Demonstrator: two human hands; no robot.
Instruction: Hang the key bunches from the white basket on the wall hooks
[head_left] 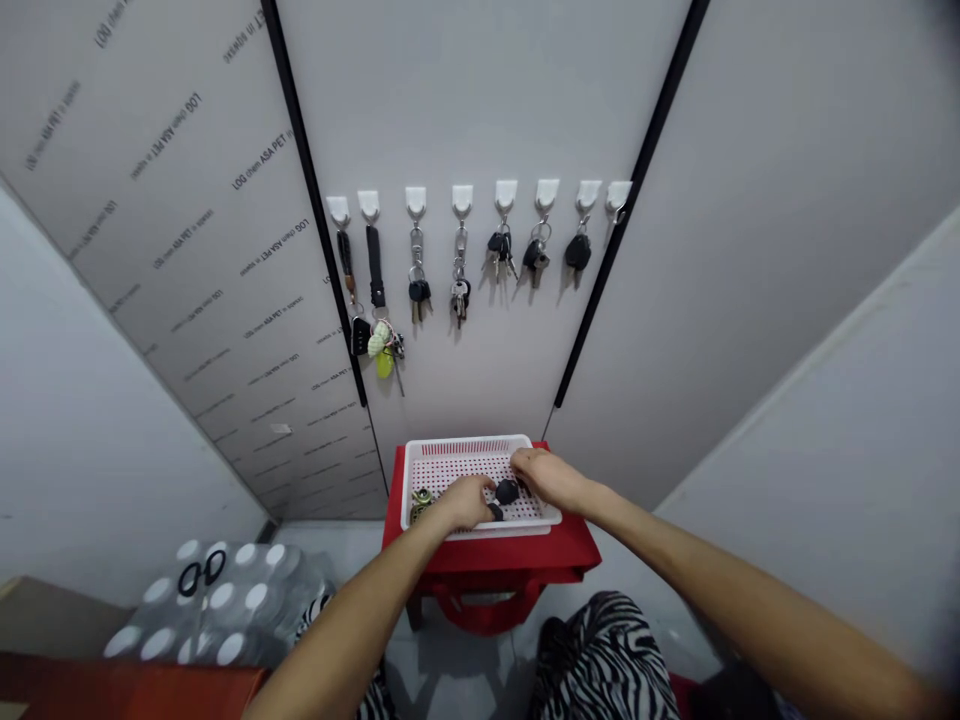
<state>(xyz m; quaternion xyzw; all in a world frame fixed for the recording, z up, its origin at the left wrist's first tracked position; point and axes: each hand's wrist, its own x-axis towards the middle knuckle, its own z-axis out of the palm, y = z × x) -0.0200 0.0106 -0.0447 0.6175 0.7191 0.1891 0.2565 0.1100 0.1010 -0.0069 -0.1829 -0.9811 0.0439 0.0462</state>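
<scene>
My left hand [466,502] reaches into a white plastic basket [457,466], its fingers closed at a bunch of keys with black heads [507,491]. The metal parts of these keys are mostly hidden by the hand. Inside the basket's right end, my right hand [545,477] has its fingers curled down and closed. What lies in its fingers is hidden. A greenish, patterned item [421,497] rests at the basket's left end, partly behind my left forearm.
Under the basket is a red-covered stand [491,552]. White hooks [463,198] line the panel ahead, and several bunches of keys [460,295] hang from them. At lower left, black-handled scissors [202,572] lie on wrapped bottles [225,600].
</scene>
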